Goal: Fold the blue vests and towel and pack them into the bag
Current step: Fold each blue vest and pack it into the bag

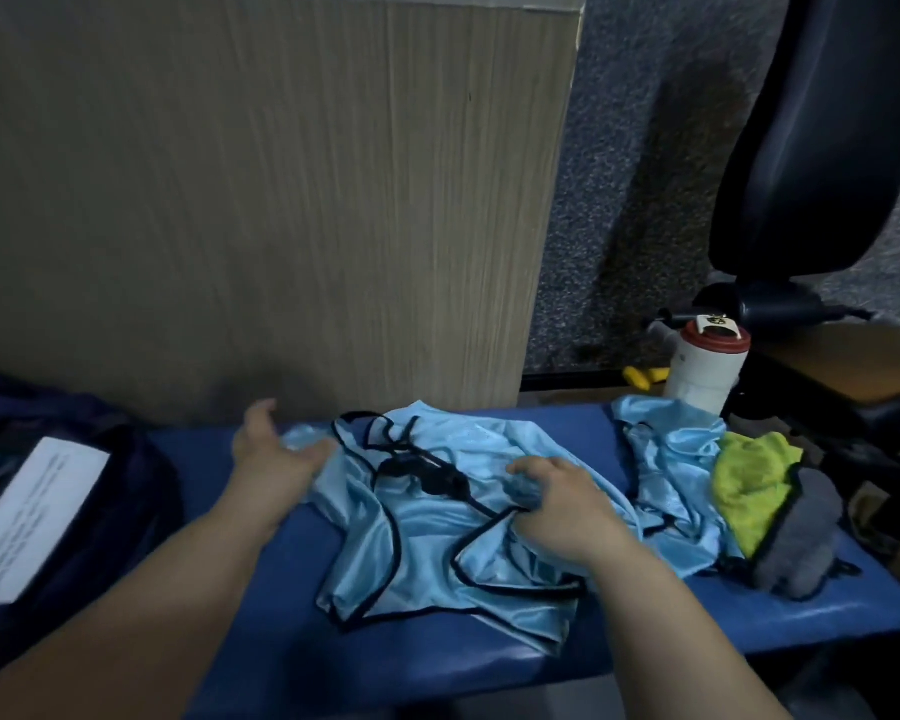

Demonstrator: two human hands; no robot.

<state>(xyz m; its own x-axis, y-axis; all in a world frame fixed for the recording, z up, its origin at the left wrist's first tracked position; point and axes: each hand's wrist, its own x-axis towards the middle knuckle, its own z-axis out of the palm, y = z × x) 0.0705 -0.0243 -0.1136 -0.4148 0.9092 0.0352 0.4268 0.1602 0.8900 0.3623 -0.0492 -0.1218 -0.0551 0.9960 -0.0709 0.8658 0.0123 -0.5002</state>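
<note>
Leaning over the blue bench (261, 605), we have both hands on the work. Our left hand (274, 454) is relaxed, thumb up and fingers loosely spread. Its fingertips lie at the left edge of the middle vest (422, 543) without clasping it. Our right hand (557, 506) lies on top of the same vest, fingers curled down into the shiny fabric and bunching a fold of it. The picture is a little blurred there, so we cannot say how much cloth it has.

The middle vest is pale blue with black trim. It lies crumpled and unfolded across the centre of the bench, its straps tangled near the top. A second vest (666, 459) of the same colour sits rumpled just to its right, touching it. Against that one's right side lies the yellow-green towel (749, 475), heaped. A grey cloth (801, 532) is pressed against the towel's lower edge, near the bench's right end.

At the left end of the bench sits the dark navy bag (141, 485), with a white printed sheet (37, 511) lying on it. It is well apart from the vests.

Behind the bench stands a wood-grain panel (281, 200). To the right, a white bottle (705, 371) with a red lid stands just beyond the second vest, beside a black chair (801, 148).
</note>
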